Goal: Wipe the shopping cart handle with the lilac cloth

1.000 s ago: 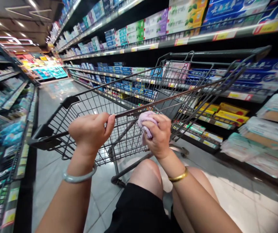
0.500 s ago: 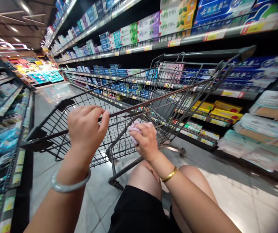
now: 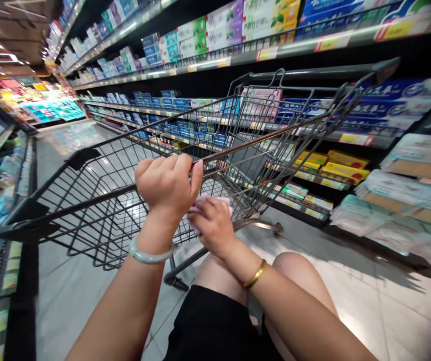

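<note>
A grey wire shopping cart (image 3: pixel 98 198) stands before my knees, its basket reaching to the left and its handle at the upper right. My left hand (image 3: pixel 168 185), with a pale bangle at the wrist, is wrapped round the cart's top side rail (image 3: pixel 253 140). Just below and to the right, my right hand (image 3: pixel 213 223) grips a crumpled light purple cloth (image 3: pixel 221 201) against the side wires of the basket. A gold bracelet circles that wrist. The fingers partly hide the cloth.
Long shelves (image 3: pixel 286 50) of boxed goods run behind the cart. Another shelf (image 3: pixel 12 200) stands at the left edge. Clear plastic packs (image 3: pixel 407 193) are stacked at the right. One cart wheel (image 3: pixel 177 282) rests on the tiled floor near my knees.
My left hand has shifted right along the rail, closer to my right hand. My right hand and the cloth sit slightly further left. The view has turned a little.
</note>
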A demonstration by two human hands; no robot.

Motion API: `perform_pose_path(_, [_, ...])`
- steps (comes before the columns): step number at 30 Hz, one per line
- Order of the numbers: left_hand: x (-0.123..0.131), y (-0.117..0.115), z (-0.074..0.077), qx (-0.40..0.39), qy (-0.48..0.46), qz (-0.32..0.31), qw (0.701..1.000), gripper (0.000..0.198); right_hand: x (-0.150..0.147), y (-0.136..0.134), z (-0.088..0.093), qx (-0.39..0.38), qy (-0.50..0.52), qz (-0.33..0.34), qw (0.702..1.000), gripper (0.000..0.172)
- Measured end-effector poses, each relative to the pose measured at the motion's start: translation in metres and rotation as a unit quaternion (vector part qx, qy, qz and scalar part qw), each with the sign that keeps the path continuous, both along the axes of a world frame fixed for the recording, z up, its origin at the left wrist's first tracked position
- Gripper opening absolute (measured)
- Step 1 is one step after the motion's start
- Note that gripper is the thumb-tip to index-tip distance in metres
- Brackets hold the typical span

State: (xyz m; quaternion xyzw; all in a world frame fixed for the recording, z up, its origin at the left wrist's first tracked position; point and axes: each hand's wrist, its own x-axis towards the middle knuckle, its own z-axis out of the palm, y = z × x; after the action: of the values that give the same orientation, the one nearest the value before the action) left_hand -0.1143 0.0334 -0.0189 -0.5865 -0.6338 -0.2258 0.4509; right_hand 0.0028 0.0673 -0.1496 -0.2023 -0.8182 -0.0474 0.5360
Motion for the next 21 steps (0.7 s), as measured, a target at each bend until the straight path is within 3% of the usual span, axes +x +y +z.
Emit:
perform_pose_path(3, [-0.007, 0.003, 0.0, 0.021, 0.016, -0.01, 1.0, 0.036, 0.003, 0.004, 0.002, 0.008, -0.023, 0.008, 1.0, 0.016])
perform_pose_path(9, [-0.022, 0.004, -0.001, 0.036, 0.012, -0.012, 0.999, 0.033, 0.025, 0.026, 0.014, -0.088, 0.054, -0.02, 0.994, 0.027])
perform_pose_path(14, [-0.04, 0.003, -0.002, 0.056, -0.016, 0.005, 0.998, 0.036, 0.012, 0.018, 0.004, -0.039, -0.027, 0.016, 0.999, 0.022])
perform_pose_path(19, [-0.054, -0.002, 0.0, 0.05, -0.042, 0.012, 0.998, 0.04, 0.023, 0.032, 0.014, -0.08, 0.064, -0.05, 0.993, 0.026])
perform_pose_path(21, [-0.058, -0.004, -0.001, 0.061, -0.06, 0.013, 0.996, 0.041, 0.022, 0.03, 0.013, -0.089, 0.051, -0.043, 0.994, 0.026])
